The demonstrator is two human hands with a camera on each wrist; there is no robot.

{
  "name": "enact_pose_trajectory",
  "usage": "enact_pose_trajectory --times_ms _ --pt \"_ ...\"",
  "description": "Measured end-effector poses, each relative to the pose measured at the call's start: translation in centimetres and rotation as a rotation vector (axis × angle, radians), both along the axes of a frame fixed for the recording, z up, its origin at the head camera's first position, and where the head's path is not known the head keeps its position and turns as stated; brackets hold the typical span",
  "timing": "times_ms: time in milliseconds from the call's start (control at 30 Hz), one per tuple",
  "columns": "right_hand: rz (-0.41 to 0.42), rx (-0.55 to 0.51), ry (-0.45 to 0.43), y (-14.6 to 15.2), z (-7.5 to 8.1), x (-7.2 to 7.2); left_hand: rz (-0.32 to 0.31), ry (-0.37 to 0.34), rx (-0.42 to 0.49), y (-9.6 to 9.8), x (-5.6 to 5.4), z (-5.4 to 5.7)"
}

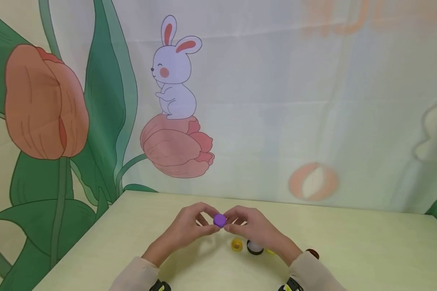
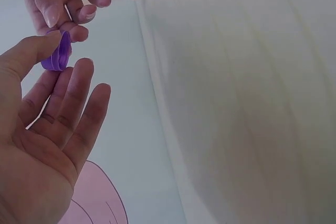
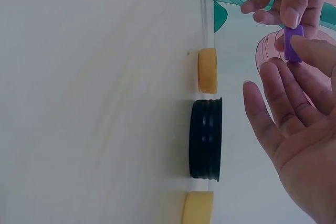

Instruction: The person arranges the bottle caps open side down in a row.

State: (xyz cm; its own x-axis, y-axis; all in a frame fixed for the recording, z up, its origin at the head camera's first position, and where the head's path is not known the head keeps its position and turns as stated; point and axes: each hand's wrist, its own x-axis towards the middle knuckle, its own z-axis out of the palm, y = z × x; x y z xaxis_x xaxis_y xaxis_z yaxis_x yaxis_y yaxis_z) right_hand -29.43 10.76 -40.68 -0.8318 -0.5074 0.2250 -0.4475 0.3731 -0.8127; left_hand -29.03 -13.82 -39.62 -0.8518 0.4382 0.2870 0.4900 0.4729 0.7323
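A small purple screw cap (image 1: 219,220) is held up above the table between both hands. My left hand (image 1: 189,224) pinches it from the left with the thumb and fingertips. From the right, my right hand (image 1: 253,224) grips the same cap. In the left wrist view the purple cap (image 2: 56,53) stands on edge, its hollow inside partly turned toward the camera. Its ridged side shows there too. The right wrist view has the purple cap (image 3: 293,44) edge-on, with a thumb of each hand against it.
On the pale table (image 1: 368,250), a yellow cap (image 1: 236,244) and a black-rimmed lid (image 1: 255,247) lie below the hands. Another yellow cap (image 1: 270,251) is partly hidden by the right forearm. A brown cap (image 1: 312,253) sits farther right. A printed cloth (image 1: 247,121) hangs behind.
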Motion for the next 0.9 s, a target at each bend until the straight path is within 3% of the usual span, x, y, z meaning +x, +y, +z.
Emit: enact_pose_trajectory --times_ms 467,900 --pt "-0.064 0.027 0.068 -0.7 -0.1 0.2 -0.015 0.012 -0.038 0.1 -0.1 0.2" --pt "-0.077 0.066 0.091 -1.1 0.6 -1.4 -0.004 -0.014 -0.079 0.4 -2.0 1.0"
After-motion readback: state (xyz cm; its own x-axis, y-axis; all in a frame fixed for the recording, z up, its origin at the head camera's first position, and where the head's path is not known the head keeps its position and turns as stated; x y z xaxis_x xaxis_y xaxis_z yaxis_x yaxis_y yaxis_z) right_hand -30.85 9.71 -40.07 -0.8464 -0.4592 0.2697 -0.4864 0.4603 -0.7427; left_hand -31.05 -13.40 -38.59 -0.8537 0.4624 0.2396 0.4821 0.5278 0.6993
